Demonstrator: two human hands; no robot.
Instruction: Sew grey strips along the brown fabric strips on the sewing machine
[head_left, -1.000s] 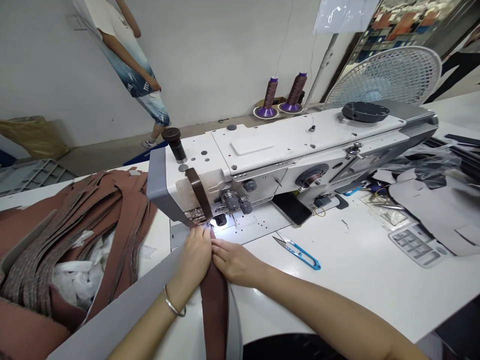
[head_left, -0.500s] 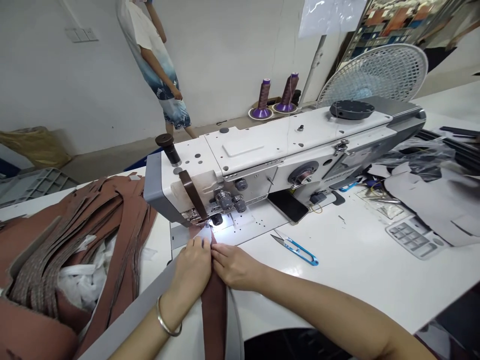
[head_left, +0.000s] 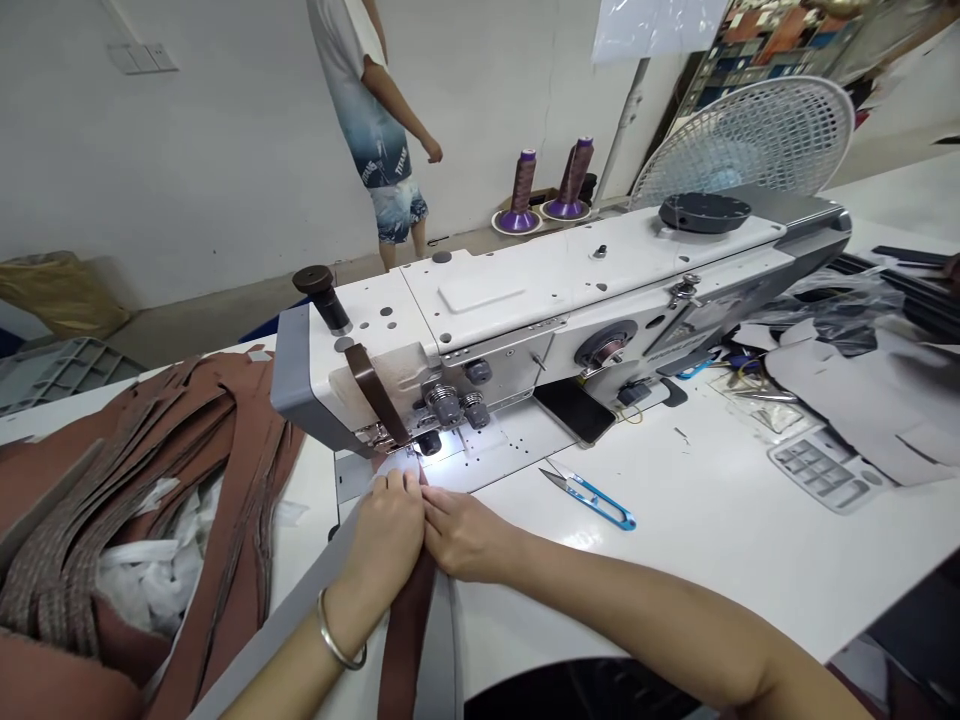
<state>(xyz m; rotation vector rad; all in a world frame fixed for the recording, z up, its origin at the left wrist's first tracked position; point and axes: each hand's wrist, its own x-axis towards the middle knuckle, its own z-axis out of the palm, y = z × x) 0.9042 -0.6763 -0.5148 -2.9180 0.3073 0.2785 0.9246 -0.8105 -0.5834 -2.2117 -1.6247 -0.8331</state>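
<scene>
A white industrial sewing machine (head_left: 570,290) stands on the white table (head_left: 735,540). A brown strip (head_left: 409,640) runs from the table's near edge up to the lit needle area (head_left: 412,455). My left hand (head_left: 386,535), a bangle on its wrist, presses on the strip with its fingers together just before the needle. My right hand (head_left: 461,535) lies beside it on the strip's right edge, fingers closed on it. A grey band (head_left: 446,650) lies along the strip.
A heap of brown strips (head_left: 150,480) fills the left. Blue thread snips (head_left: 592,495) lie right of my hands. A phone (head_left: 574,410), a calculator (head_left: 817,465), grey pieces (head_left: 870,390), a fan (head_left: 742,140) and two thread cones (head_left: 544,185) are behind. A person (head_left: 375,120) stands by the wall.
My hands have stayed on the strip at the needle, hardly shifting. The person by the wall has walked to the right. The view has shifted slightly.
</scene>
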